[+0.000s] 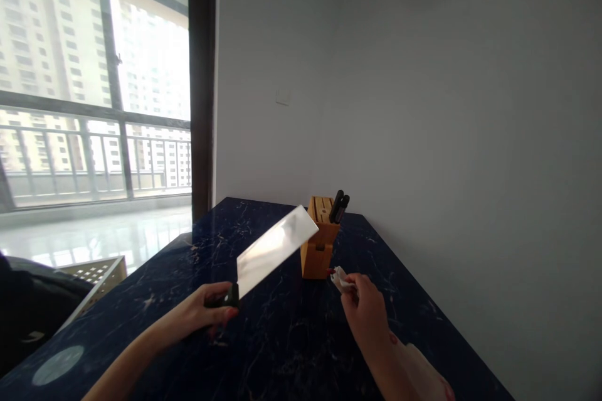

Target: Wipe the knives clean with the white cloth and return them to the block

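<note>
My left hand [205, 311] is closed round the black handle of a wide cleaver [274, 248], whose shiny blade points up and to the right above the dark marble counter [291, 351]. My right hand [364, 310] pinches a small white cloth or paper [342, 280] just right of the blade. Behind the blade tip stands a wooden knife block [320, 244] with two black knife handles [339, 206] sticking out of it.
A grey wall runs along the counter's right and back, with a white switch plate [283, 97]. To the left are a dark window frame [201, 81], a balcony railing and a perforated metal box [96, 275]. A dark shape sits at the lower left.
</note>
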A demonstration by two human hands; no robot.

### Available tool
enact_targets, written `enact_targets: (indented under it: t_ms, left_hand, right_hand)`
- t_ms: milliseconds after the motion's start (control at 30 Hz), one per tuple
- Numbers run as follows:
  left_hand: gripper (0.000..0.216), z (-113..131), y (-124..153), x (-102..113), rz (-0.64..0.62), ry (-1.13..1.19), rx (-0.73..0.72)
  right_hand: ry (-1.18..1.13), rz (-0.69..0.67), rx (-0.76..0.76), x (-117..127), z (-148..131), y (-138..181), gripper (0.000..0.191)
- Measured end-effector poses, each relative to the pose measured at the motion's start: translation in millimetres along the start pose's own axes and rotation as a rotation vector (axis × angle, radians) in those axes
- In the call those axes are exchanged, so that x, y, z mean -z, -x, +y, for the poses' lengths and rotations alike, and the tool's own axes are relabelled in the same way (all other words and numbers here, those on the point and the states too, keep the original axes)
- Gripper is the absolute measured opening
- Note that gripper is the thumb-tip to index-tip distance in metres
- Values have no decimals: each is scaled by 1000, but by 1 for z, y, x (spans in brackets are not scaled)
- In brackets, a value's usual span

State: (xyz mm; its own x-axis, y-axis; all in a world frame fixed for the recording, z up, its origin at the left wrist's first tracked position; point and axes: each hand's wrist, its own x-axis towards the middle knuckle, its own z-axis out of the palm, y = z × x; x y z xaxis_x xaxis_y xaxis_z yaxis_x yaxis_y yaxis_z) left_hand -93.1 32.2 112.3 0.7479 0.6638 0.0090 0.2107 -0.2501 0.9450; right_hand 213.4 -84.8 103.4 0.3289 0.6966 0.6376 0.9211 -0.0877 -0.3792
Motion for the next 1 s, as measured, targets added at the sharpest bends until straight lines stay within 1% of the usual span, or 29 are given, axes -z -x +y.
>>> enact_targets:
  t_ms: [100,200,300,367,433,500,567,667,800,900,1000]
  left_hand:
    - [32,10,7,-1,-162,-92,86]
    - [31,10,8,-10,-260,-178,141]
    - [31,1,5,-22,-270,-252,199]
    - [33,-5,2,-31,-229,-341,207]
    - [35,-9,0,-39,-141,-509,151]
    - [38,-10,-2,-45,-19,-728,68]
    - [39,-9,-3,-52,49,-916,18]
    - [40,-6,-5,-66,22,-1089,4]
    - [42,-2,-10,-92,23,-1188,-8]
    - [40,-1,-12,-107,-11,-1197,2]
    - [37,0,-12,-111,-13,-1182,17]
  right_hand:
    - [-16,29,-33,3,2,-2,16]
    - [-54,70,-83,1,11,-4,16]
    - [-126,175,-87,-1,19,-6,20]
    - [-144,188,-63,-3,19,-6,22]
    - [-133,136,-24,-7,15,-4,23]
    - [-107,38,12,-13,7,0,23]
    - [-63,-71,21,-20,0,6,27]
    - [16,-183,-16,-32,-6,13,34]
    - [52,-228,-47,-43,-18,17,32]
    - [-51,-299,31,-44,-40,21,33]
    - [-142,-360,128,-43,-58,24,33]
